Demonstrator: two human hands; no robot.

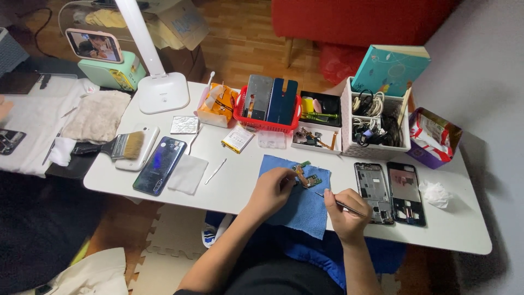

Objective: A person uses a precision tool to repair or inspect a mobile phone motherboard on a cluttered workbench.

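Left hand (271,190) fingers pinched; right hand (344,214) fisted.

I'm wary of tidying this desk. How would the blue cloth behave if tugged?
Probably floppy: the blue cloth drapes over the table edge. It would likely drag the small circuit board along, while the left hand pins it.

Count on the tabletop (229,191): two hands, left (271,188) and right (343,214), one blue cloth (303,205), one small circuit board (305,176), one thin metal tool (341,203). Two stripped phone frames (373,191) (405,192), one dark blue phone (159,165), one white phone (141,154), one brush (112,147). One red basket (266,123), one white lamp base (162,93), one crumpled tissue (436,193).
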